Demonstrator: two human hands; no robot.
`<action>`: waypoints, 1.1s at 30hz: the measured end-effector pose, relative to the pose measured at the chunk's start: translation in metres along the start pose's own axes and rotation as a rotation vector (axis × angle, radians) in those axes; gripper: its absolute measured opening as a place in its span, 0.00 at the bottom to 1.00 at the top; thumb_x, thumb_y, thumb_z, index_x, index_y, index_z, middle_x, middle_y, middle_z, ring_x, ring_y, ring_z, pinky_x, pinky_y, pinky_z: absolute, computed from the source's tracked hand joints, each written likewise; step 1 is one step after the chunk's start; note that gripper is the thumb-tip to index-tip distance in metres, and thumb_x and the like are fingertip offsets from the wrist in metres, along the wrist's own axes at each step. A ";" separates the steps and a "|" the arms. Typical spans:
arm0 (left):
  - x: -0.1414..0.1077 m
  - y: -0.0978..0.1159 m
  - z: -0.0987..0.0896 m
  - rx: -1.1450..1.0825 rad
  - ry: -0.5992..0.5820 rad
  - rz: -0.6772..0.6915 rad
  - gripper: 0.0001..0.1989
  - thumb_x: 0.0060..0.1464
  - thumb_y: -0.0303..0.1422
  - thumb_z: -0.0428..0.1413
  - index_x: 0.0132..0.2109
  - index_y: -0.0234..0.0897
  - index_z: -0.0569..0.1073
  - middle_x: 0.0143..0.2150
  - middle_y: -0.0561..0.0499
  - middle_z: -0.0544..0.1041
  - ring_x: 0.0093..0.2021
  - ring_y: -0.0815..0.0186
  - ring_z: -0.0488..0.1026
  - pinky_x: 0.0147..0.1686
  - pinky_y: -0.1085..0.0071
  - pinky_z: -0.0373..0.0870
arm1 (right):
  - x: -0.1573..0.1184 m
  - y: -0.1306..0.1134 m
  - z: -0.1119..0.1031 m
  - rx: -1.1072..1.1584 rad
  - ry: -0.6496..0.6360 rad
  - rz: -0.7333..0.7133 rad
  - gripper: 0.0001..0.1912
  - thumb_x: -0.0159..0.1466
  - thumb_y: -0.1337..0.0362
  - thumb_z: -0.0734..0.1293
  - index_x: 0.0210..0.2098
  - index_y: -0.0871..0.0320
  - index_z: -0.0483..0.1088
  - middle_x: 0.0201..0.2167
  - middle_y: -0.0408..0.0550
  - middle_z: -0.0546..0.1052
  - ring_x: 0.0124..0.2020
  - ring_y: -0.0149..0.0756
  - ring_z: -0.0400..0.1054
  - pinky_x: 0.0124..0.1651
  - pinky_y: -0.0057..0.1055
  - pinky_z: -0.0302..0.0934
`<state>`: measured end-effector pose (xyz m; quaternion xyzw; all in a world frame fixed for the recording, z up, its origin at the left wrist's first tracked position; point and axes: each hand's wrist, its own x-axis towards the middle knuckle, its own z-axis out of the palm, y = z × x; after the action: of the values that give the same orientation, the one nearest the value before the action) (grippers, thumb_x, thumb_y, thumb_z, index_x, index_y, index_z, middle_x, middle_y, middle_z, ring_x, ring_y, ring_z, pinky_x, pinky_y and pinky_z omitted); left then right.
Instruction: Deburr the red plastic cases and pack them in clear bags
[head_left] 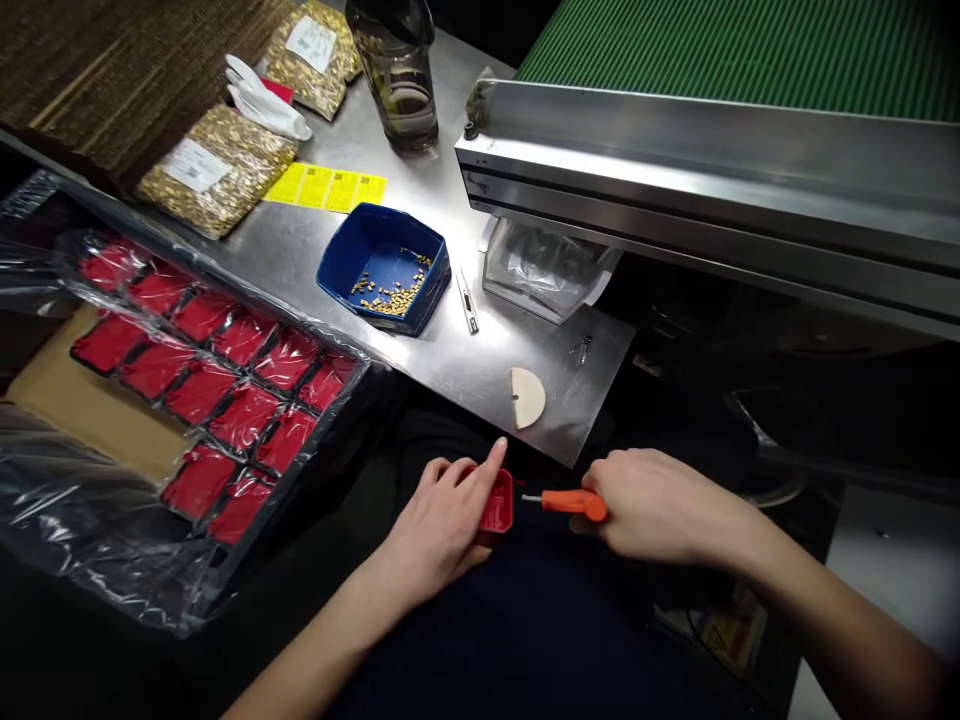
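Observation:
My left hand (442, 520) is closed round a small red plastic box (498, 508), open side up, with its index finger stretched along the rim. My right hand (652, 503) grips an orange-handled tool (568, 501) that looks like a screwdriver. Its short metal tip points left at the box, a small gap apart from it. Just beyond my hands, a pale half-round disc (528, 398) lies near the corner of the metal table (465, 365). A blue bin (382, 262) with small brass-coloured pieces (397, 300) stands further back.
At the left, a plastic-lined crate (292, 495) holds rows of red parts (199, 390). Bags of brass pieces (217, 170), yellow labels (326, 187), a bottle (401, 85) and a box cutter (466, 300) are on the table. A metal-edged green conveyor (750, 55) crosses the upper right.

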<state>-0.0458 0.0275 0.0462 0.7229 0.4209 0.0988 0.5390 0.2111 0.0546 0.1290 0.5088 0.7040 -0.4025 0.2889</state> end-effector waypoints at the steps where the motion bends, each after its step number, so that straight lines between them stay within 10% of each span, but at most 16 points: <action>1: 0.005 0.003 -0.004 0.005 -0.019 0.055 0.51 0.43 0.29 0.69 0.73 0.46 0.60 0.61 0.40 0.77 0.60 0.36 0.70 0.67 0.39 0.51 | 0.003 -0.004 -0.007 -0.047 -0.016 -0.025 0.11 0.61 0.58 0.66 0.26 0.57 0.75 0.25 0.50 0.78 0.26 0.40 0.72 0.27 0.32 0.49; 7: -0.004 -0.016 -0.034 -0.193 -0.168 -0.071 0.41 0.46 0.30 0.68 0.67 0.53 0.69 0.61 0.48 0.77 0.59 0.46 0.75 0.66 0.50 0.64 | -0.002 0.028 -0.014 -0.009 0.001 -0.048 0.05 0.57 0.68 0.64 0.31 0.55 0.73 0.26 0.46 0.77 0.28 0.39 0.72 0.31 0.32 0.56; 11: -0.011 -0.032 -0.027 -0.725 0.193 -0.365 0.29 0.55 0.42 0.65 0.63 0.46 0.71 0.58 0.44 0.79 0.55 0.46 0.78 0.51 0.56 0.78 | -0.012 0.109 0.023 0.048 0.292 -0.095 0.18 0.62 0.71 0.63 0.50 0.51 0.71 0.53 0.49 0.74 0.53 0.42 0.69 0.60 0.39 0.58; 14: 0.015 -0.031 -0.015 -0.963 0.433 -0.445 0.30 0.59 0.47 0.61 0.64 0.40 0.70 0.59 0.40 0.78 0.54 0.48 0.78 0.46 0.59 0.80 | 0.011 0.166 0.045 -0.134 0.448 0.164 0.23 0.66 0.65 0.65 0.61 0.52 0.66 0.62 0.58 0.65 0.57 0.50 0.64 0.59 0.43 0.59; 22: 0.101 -0.055 -0.024 -0.513 0.504 -0.329 0.27 0.57 0.53 0.62 0.54 0.38 0.72 0.39 0.48 0.80 0.38 0.56 0.79 0.39 0.63 0.76 | 0.119 0.222 0.056 -0.299 0.413 0.390 0.24 0.72 0.72 0.55 0.66 0.60 0.62 0.64 0.67 0.65 0.49 0.48 0.72 0.43 0.38 0.68; 33: 0.116 -0.045 -0.041 0.058 0.508 -0.079 0.18 0.66 0.46 0.55 0.55 0.43 0.75 0.49 0.45 0.76 0.48 0.52 0.76 0.51 0.57 0.71 | 0.140 0.238 0.084 -0.279 0.574 0.419 0.31 0.69 0.76 0.54 0.69 0.55 0.61 0.67 0.62 0.66 0.49 0.48 0.76 0.48 0.39 0.70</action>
<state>-0.0204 0.1421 -0.0127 0.6730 0.5733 0.2443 0.3985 0.3925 0.0882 -0.0929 0.6894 0.6851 -0.0763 0.2226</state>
